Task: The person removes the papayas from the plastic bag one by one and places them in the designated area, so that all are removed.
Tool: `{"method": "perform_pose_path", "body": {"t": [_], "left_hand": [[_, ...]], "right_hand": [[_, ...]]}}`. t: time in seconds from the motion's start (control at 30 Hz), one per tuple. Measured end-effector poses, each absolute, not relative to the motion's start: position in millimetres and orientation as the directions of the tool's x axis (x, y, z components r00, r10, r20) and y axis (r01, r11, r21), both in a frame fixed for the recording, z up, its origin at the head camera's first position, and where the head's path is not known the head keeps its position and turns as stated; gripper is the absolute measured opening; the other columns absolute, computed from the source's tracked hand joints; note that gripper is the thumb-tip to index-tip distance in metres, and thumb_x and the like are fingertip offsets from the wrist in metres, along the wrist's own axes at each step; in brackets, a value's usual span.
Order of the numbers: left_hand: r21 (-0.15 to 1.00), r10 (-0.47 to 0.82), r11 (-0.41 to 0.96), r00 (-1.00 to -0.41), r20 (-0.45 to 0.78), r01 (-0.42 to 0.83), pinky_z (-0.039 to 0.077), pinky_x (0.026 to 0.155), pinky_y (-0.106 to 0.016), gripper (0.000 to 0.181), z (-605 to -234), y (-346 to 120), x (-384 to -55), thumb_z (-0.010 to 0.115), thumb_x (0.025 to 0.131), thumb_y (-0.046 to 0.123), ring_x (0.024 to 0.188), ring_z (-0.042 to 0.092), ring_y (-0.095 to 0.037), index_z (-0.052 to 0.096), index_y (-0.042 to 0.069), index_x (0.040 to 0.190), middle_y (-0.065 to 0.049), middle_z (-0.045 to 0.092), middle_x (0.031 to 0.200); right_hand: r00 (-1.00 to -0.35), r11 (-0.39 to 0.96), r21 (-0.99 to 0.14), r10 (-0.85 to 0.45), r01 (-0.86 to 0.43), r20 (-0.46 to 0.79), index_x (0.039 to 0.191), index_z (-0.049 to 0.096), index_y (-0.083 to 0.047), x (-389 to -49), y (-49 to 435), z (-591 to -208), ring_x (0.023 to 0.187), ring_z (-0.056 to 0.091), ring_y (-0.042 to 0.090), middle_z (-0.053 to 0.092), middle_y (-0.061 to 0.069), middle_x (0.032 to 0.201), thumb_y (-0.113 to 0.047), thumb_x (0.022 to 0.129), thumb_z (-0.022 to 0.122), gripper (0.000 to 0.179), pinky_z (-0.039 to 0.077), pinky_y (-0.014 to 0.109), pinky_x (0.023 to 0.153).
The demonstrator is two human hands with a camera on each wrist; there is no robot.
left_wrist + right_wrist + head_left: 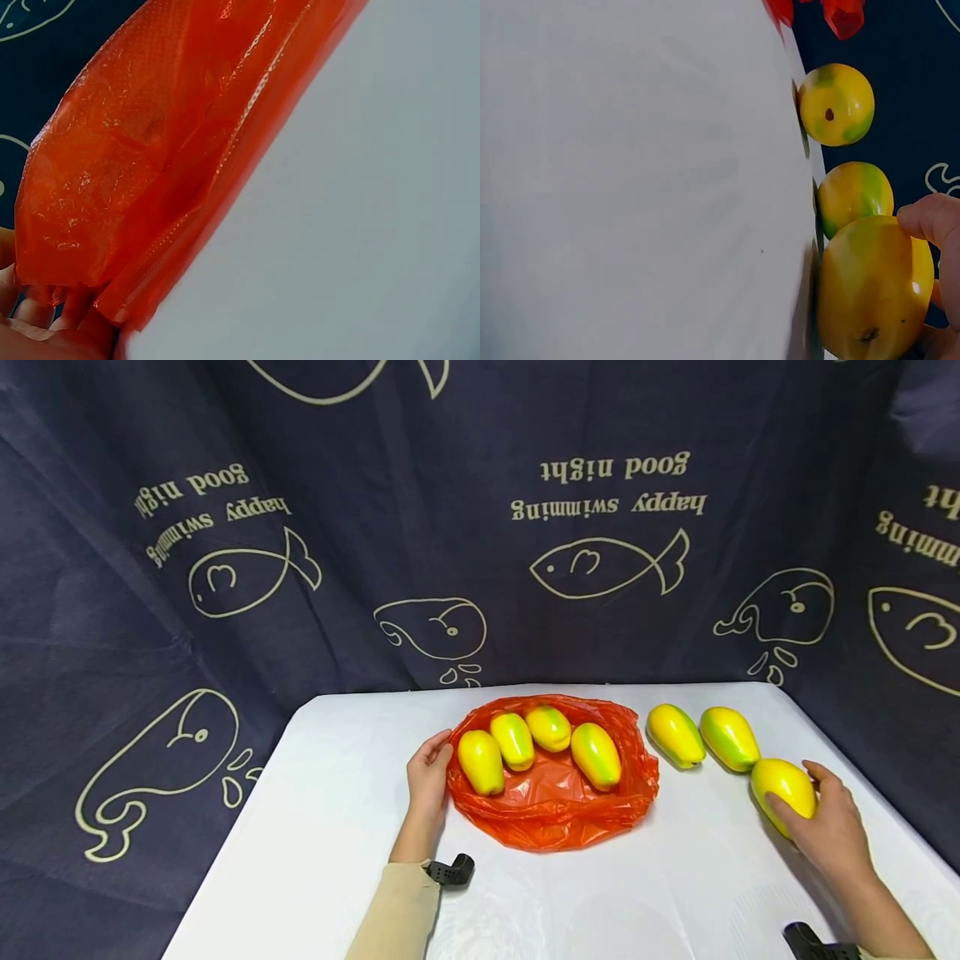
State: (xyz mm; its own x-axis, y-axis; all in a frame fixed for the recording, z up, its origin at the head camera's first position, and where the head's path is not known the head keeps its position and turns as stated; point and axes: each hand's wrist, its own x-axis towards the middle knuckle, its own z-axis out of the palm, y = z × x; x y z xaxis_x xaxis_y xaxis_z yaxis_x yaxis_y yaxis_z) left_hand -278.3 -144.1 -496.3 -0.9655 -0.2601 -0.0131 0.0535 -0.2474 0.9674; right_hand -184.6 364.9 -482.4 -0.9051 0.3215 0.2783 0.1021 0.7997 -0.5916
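Observation:
A red plastic bag [551, 814] lies spread open on the white table, with several yellow-green papayas [596, 757] inside it. My left hand [429, 777] holds the bag's left rim; in the left wrist view, the fingers [71, 322] are at the gathered red plastic. Over at the right side of the table, my right hand [832, 818] grips a papaya [782, 789], thumb on the near side and fingers round the far side. The right wrist view shows this papaya [874, 289] up close, its dark stem spot facing the camera.
Two more papayas, one [676, 736] nearer the bag and another [730, 739] beside it, lie between the bag and my right hand. A dark blue cloth [480, 527] with fish drawings hangs behind the white table [322, 827].

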Motion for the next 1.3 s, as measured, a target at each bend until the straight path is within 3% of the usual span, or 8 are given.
{"method": "perform_pose_path", "body": {"t": [0.2, 0.4, 0.77, 0.97, 1.13, 1.3], "left_hand": [[0.964, -0.255, -0.262, -0.967, -0.015, 0.054, 0.057, 0.091, -0.020, 0.034, -496, -144, -278, 0.055, 0.100, 0.008, 0.104, 0.064, -0.010, 0.063, 0.004, 0.132, -0.016, 0.064, 0.130], [0.967, -0.269, -0.250, -0.963, -0.013, 0.057, 0.057, 0.089, -0.018, 0.032, -496, -143, -278, 0.056, 0.099, 0.008, 0.103, 0.065, -0.010, 0.065, 0.004, 0.130, -0.016, 0.065, 0.127], [0.962, -0.267, -0.265, -0.964, -0.011, 0.063, 0.056, 0.089, -0.018, 0.033, -496, -144, -277, 0.055, 0.099, 0.007, 0.102, 0.065, -0.009, 0.063, 0.002, 0.131, -0.014, 0.066, 0.125], [0.965, -0.253, -0.258, -0.967, -0.012, 0.055, 0.057, 0.089, -0.020, 0.033, -487, -145, -273, 0.054, 0.099, 0.004, 0.101, 0.065, -0.011, 0.063, -0.001, 0.130, -0.018, 0.066, 0.124], [0.961, -0.272, -0.266, -0.962, 0.000, 0.076, 0.057, 0.087, -0.018, 0.031, -495, -144, -277, 0.055, 0.098, 0.005, 0.100, 0.065, -0.011, 0.065, 0.002, 0.128, -0.011, 0.068, 0.117], [0.961, -0.272, -0.268, -0.962, -0.003, 0.073, 0.057, 0.087, -0.018, 0.032, -494, -143, -276, 0.055, 0.098, 0.005, 0.100, 0.065, -0.011, 0.064, 0.001, 0.128, -0.011, 0.068, 0.117]], "right_hand": [[-0.908, 0.804, -0.578, 0.337, 0.139, 0.250, 0.153, 0.020, 0.006, -186, 363, -478, 0.126, 0.029, 0.060, 0.030, 0.043, 0.141, -0.022, 0.093, 0.063, 0.079, 0.031, 0.070, 0.096], [-0.900, 0.817, -0.563, 0.332, 0.125, 0.283, 0.154, 0.022, 0.002, -183, 361, -475, 0.129, 0.025, 0.061, 0.027, 0.042, 0.145, -0.025, 0.092, 0.063, 0.080, 0.028, 0.070, 0.096], [-0.862, 0.837, -0.548, 0.274, -0.004, 0.426, 0.150, 0.033, 0.000, -187, 335, -456, 0.129, 0.030, 0.056, 0.034, 0.036, 0.146, -0.016, 0.087, 0.066, 0.073, 0.027, 0.066, 0.101], [-0.857, 0.829, -0.557, 0.253, -0.048, 0.450, 0.149, 0.035, -0.003, -191, 314, -444, 0.129, 0.031, 0.055, 0.035, 0.033, 0.148, -0.015, 0.085, 0.069, 0.073, 0.028, 0.064, 0.095], [-0.863, 0.813, -0.573, 0.211, -0.106, 0.460, 0.150, 0.034, -0.002, -195, 293, -438, 0.131, 0.031, 0.056, 0.036, 0.034, 0.146, -0.015, 0.086, 0.071, 0.075, 0.029, 0.068, 0.100], [-0.882, 0.783, -0.603, 0.167, -0.153, 0.440, 0.152, 0.033, -0.005, -198, 274, -434, 0.133, 0.031, 0.053, 0.036, 0.032, 0.148, -0.015, 0.086, 0.071, 0.077, 0.029, 0.070, 0.104]]}}
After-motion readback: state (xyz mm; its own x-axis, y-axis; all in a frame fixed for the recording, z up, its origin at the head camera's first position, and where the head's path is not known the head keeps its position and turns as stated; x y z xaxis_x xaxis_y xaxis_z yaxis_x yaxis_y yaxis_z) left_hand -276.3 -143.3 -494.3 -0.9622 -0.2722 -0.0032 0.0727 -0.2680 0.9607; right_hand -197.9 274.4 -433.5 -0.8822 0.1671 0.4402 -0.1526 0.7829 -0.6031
